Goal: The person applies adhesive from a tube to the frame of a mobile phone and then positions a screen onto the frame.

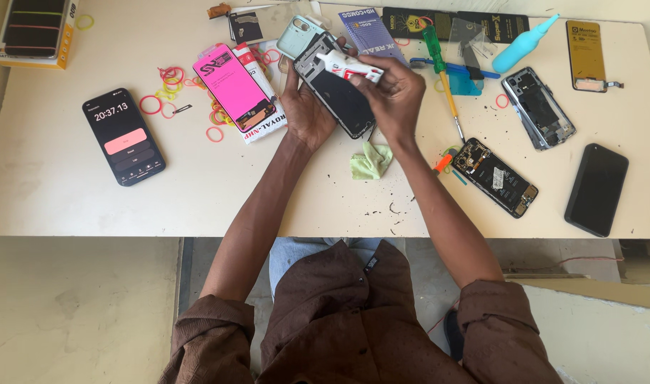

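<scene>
Here the left hand (pixel 307 114) grips a phone frame (pixel 337 89) from beneath, while the right hand (pixel 396 96) pinches a white tube (pixel 348 67) over it; a green cloth (pixel 371 160) lies just below the frame.

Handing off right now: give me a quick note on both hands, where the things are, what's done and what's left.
Left hand: grip around the phone frame, held above the table.
Right hand: holds a small white and red tube against the frame's top edge.
Nearby: green cloth, screwdriver, two opened phones to the right.
Done: frame is open, screen off.
Left: tube work on the frame looks unfinished.
</scene>
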